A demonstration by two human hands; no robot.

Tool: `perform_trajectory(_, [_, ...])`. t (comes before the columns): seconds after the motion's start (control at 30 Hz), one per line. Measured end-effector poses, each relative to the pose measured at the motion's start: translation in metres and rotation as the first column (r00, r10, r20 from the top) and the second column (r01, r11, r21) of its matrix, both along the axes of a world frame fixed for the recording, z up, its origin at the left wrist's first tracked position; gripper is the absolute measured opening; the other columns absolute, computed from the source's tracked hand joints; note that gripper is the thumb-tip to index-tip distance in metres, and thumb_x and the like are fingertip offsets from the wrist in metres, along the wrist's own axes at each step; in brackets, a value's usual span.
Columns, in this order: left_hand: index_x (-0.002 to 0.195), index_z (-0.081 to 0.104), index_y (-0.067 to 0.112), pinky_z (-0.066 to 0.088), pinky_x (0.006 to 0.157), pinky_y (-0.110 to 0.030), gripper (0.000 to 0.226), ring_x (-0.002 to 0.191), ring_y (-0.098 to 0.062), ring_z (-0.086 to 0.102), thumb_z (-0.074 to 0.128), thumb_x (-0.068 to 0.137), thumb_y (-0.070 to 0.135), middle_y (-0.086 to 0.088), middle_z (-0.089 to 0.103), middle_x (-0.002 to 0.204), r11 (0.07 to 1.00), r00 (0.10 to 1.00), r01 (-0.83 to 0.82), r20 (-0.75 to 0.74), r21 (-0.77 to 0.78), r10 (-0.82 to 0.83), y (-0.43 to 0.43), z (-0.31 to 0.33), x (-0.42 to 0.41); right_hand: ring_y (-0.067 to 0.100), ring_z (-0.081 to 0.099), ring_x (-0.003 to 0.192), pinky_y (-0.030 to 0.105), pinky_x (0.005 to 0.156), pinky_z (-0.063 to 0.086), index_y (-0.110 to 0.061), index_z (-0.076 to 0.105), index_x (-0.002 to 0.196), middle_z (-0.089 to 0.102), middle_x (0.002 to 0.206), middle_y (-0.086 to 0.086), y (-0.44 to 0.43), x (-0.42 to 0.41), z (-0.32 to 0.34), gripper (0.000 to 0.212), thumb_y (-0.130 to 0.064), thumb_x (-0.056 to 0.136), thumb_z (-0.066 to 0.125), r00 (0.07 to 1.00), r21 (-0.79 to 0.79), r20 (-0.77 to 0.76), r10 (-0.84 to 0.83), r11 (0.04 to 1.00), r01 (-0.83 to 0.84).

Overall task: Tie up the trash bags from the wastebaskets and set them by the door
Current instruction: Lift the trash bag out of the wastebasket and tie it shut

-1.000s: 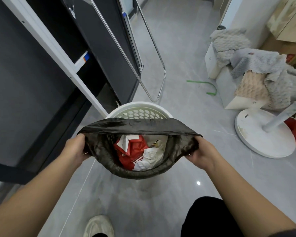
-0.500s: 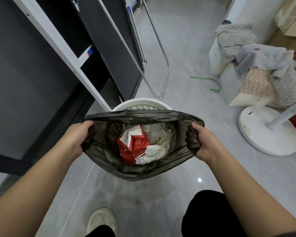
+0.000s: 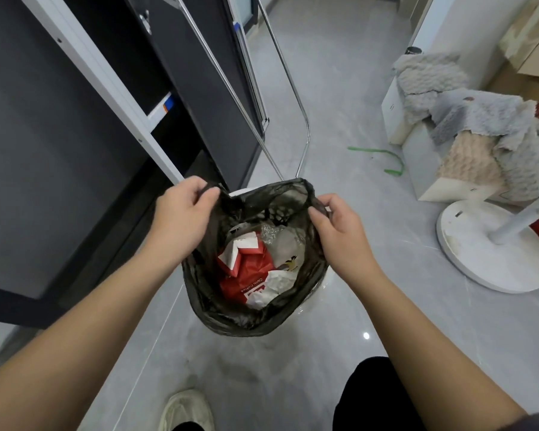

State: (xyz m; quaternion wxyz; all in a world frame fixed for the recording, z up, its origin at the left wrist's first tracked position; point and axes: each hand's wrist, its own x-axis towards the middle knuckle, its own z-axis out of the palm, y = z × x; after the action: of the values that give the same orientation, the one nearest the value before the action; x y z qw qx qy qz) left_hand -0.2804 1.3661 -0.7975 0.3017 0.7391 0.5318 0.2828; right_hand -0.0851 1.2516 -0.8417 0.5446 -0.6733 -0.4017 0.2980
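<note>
A dark, half-transparent trash bag hangs in the air in front of me, its mouth open. Inside lie red and white paper packaging and crumpled clear plastic. My left hand pinches the bag's rim at the left. My right hand pinches the rim at the right. Only a thin sliver of the white wastebasket shows behind the bag; the rest is hidden.
A dark cabinet with a white frame stands at the left, a chrome tube rack leaning beside it. At the right are white boxes draped with grey cloths, a round white fan base and a green strap. My shoe is below.
The bag has risen out of the wastebasket and now hangs lower in view. Both hands have moved up and closer together, narrowing the bag's mouth. The basket is almost fully covered.
</note>
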Motion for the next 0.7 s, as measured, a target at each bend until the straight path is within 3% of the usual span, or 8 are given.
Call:
perform_trajectory(0.13, [0.084,0.067,0.016,0.045,0.066,-0.017,0.012,0.07,-0.002,0.059,0.058,0.09,0.02,0.007,0.066,0.072,0.979,0.98,0.198,-0.04,0.048,-0.196,-0.017,0.002,0.013,0.006,0.058,0.108,0.028,0.096,0.044,-0.042,0.052,0.112,0.062,0.115,-0.011,0.013,-0.013,-0.005,0.029,-0.021,0.092,0.054,0.978,-0.081,0.1,0.182,0.981,-0.175])
perform_trajectory(0.23, [0.085,0.07,0.02,0.039,0.064,-0.002,0.012,0.072,0.013,0.056,0.06,0.089,0.015,0.021,0.061,0.07,0.953,0.956,0.291,-0.06,0.087,-0.287,-0.023,0.001,0.011,0.007,0.048,0.126,0.029,0.108,0.037,-0.03,0.046,0.136,0.054,0.136,-0.008,0.024,-0.022,-0.008,0.045,-0.022,0.092,0.055,0.935,-0.149,0.21,0.285,0.955,-0.258])
perform_trajectory(0.33, [0.092,0.074,0.016,0.044,0.075,-0.007,0.012,0.08,0.005,0.059,0.064,0.087,0.012,0.014,0.067,0.082,0.902,0.912,0.409,-0.072,0.138,-0.403,-0.026,0.001,0.009,0.002,0.048,0.123,0.019,0.105,0.036,-0.03,0.049,0.133,0.056,0.134,-0.01,0.03,-0.035,-0.01,0.044,-0.017,0.092,0.054,0.882,-0.18,0.198,0.427,0.9,-0.396])
perform_trajectory(0.4, [0.094,0.074,0.016,0.046,0.079,-0.01,0.013,0.084,-0.001,0.06,0.066,0.085,0.011,0.009,0.07,0.087,0.882,0.891,0.453,-0.078,0.126,-0.447,-0.026,0.0,0.009,0.005,0.058,0.107,0.025,0.097,0.045,-0.023,0.062,0.114,0.067,0.114,-0.006,0.032,-0.044,-0.014,0.026,-0.014,0.092,0.053,0.846,-0.209,0.201,0.493,0.866,-0.455])
perform_trajectory(0.47, [0.094,0.074,0.018,0.046,0.079,-0.009,0.013,0.083,0.0,0.062,0.065,0.086,0.013,0.012,0.07,0.086,0.901,0.904,0.428,-0.037,0.07,-0.427,-0.025,-0.003,0.009,0.01,0.062,0.096,0.035,0.09,0.049,-0.015,0.066,0.099,0.07,0.101,-0.002,0.033,-0.048,-0.02,0.015,-0.015,0.092,0.052,0.858,-0.207,0.202,0.473,0.876,-0.435])
perform_trajectory(0.57, [0.095,0.071,0.019,0.049,0.071,-0.011,0.016,0.078,-0.002,0.063,0.055,0.092,0.017,0.007,0.07,0.083,0.957,0.953,0.28,0.14,-0.08,-0.268,-0.018,-0.012,0.003,0.009,0.063,0.098,0.036,0.093,0.049,-0.018,0.067,0.1,0.071,0.102,-0.005,0.033,-0.042,-0.026,0.018,-0.022,0.094,0.051,0.918,-0.2,0.122,0.378,0.915,-0.351])
perform_trajectory(0.6, [0.095,0.069,0.019,0.048,0.069,-0.014,0.016,0.078,-0.003,0.063,0.053,0.093,0.019,0.006,0.069,0.085,0.975,0.974,0.194,0.137,-0.108,-0.179,-0.013,-0.018,-0.001,0.01,0.063,0.1,0.037,0.095,0.048,-0.018,0.068,0.101,0.071,0.103,-0.005,0.032,-0.04,-0.027,0.019,-0.024,0.095,0.05,0.93,-0.211,0.089,0.356,0.92,-0.332])
perform_trajectory(0.7, [0.11,0.062,0.019,0.048,0.078,-0.028,0.023,0.097,-0.016,0.059,0.053,0.092,0.03,-0.002,0.061,0.113,0.989,0.981,-0.038,-0.194,-0.143,0.01,0.011,-0.047,-0.019,0.012,0.063,0.102,0.04,0.098,0.047,-0.017,0.068,0.101,0.071,0.105,-0.004,0.029,-0.036,-0.028,0.02,-0.024,0.096,0.049,0.942,-0.233,0.035,0.333,0.92,-0.316])
